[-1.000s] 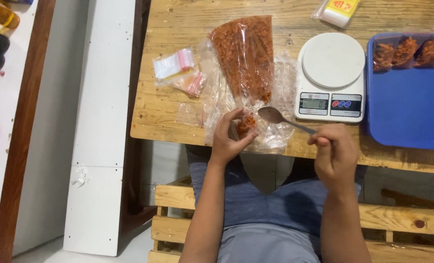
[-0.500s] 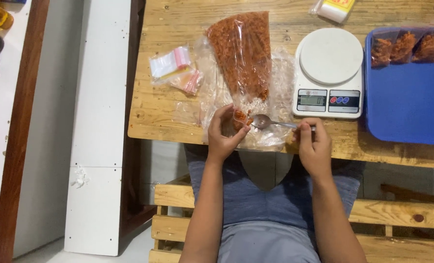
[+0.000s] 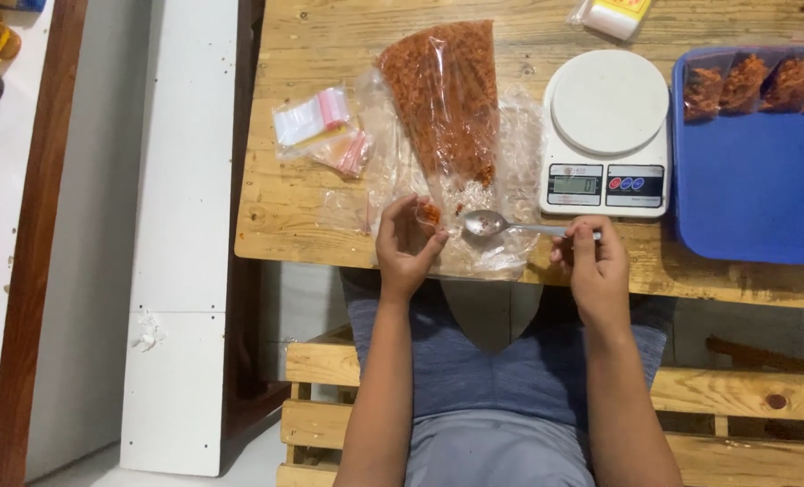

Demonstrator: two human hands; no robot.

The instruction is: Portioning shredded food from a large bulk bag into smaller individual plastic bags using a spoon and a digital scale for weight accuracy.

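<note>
My left hand (image 3: 406, 243) pinches a small clear pouch (image 3: 429, 213) with a little red-orange flaky food inside, held over the near table edge. My right hand (image 3: 593, 263) grips the handle of a metal spoon (image 3: 487, 223); its bowl looks empty and sits just right of the pouch. Behind them lies a big clear plastic bag (image 3: 447, 99) of the same red-orange food on crumpled plastic.
A white digital kitchen scale (image 3: 607, 126) stands to the right of the bag. A blue tray (image 3: 753, 189) at far right carries several filled pouches (image 3: 753, 81). A bundle of empty small zip bags (image 3: 316, 126) lies at left. A wooden bench (image 3: 735, 397) is below the table.
The spoon bowl has moved left up to the pouch and now looks empty. My right hand has shifted left toward the table edge; my left hand keeps holding the pouch.
</note>
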